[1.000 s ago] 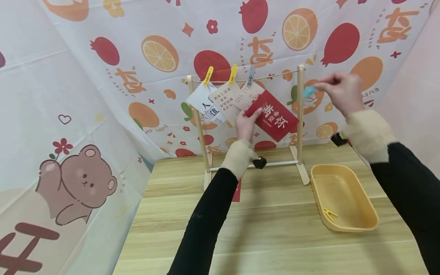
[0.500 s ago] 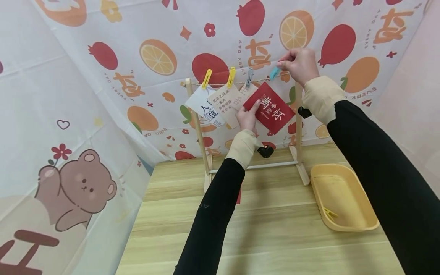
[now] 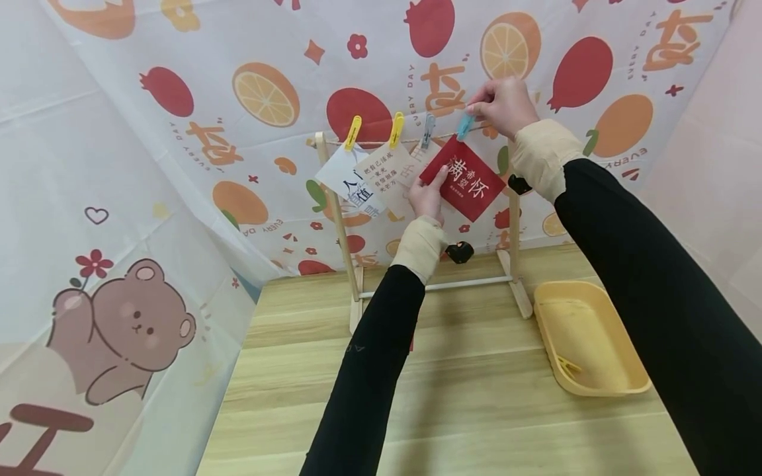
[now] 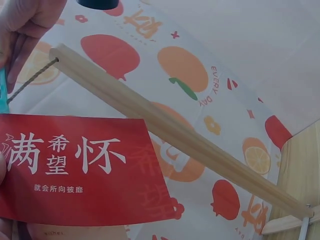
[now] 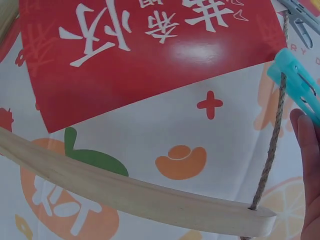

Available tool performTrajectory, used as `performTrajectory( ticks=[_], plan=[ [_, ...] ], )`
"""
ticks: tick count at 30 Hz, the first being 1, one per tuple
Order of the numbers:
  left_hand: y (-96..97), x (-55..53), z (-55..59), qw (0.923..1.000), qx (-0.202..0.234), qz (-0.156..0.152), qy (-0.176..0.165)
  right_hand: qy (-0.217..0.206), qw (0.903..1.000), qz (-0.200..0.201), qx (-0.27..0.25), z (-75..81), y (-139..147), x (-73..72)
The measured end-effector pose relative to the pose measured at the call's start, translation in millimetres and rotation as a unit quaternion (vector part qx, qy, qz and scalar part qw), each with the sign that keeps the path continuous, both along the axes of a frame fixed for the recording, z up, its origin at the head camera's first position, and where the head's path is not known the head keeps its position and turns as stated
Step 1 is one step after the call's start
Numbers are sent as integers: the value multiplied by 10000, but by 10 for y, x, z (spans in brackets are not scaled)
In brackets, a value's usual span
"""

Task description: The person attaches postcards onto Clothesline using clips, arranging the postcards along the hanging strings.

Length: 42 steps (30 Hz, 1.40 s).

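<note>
Up right of centre in the head view, our right hand (image 3: 506,106) is pinching the blue clip (image 3: 465,127) at the rope (image 5: 272,140), and just below, our left hand (image 3: 426,199) pinches the red card (image 3: 473,182) near its left corner!

Over the last second, your right hand (image 3: 506,104) moves from beyond the right-hand post (image 3: 514,221) in to the rope (image 5: 271,147). It brings the blue clip (image 3: 465,126), apart from the red card (image 3: 470,180) half a second ago, to the card's top corner. Your left hand (image 3: 426,199) now holds that card higher, its corner raised to the rope.
</note>
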<state>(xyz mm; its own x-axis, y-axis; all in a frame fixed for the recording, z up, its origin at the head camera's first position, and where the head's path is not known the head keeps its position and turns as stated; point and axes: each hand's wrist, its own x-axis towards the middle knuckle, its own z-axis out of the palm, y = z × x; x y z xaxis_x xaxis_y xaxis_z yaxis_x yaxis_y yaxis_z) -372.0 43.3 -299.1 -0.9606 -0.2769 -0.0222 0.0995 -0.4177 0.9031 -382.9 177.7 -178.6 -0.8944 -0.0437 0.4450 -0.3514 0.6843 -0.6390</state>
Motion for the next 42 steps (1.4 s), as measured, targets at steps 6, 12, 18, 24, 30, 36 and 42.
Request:
performTrajectory(
  ticks=[6, 12, 18, 24, 30, 36, 42],
  plan=[
    [22, 12, 30, 9999, 110, 80, 53, -298, 9994, 154, 85, -3, -7, -13],
    [33, 65, 73, 9995, 269, 110, 100, -436, 9986, 246, 152, -3, -31, -25],
    [48, 122, 76, 9987, 275, 423, -64, -578, 9961, 660, 108, -17, -24, -25],
    [159, 173, -52, 9963, -79, 687, -516, -705, 9923, 810, -611, -38, 65, 25],
    [353, 469, -638, 9972, -536, 158, -499, 245, 9763, 1086, -1857, -293, 192, 322],
    [763, 1166, -1631, 9778, -1545, -1198, -759, -152, 9775, 2101, -148, -1125, 779, 702],
    [1185, 1798, -2226, 9391, -2345, -2020, -1494, -786, 9296, 2327, 2747, -2294, 1478, 1118]
  ],
)
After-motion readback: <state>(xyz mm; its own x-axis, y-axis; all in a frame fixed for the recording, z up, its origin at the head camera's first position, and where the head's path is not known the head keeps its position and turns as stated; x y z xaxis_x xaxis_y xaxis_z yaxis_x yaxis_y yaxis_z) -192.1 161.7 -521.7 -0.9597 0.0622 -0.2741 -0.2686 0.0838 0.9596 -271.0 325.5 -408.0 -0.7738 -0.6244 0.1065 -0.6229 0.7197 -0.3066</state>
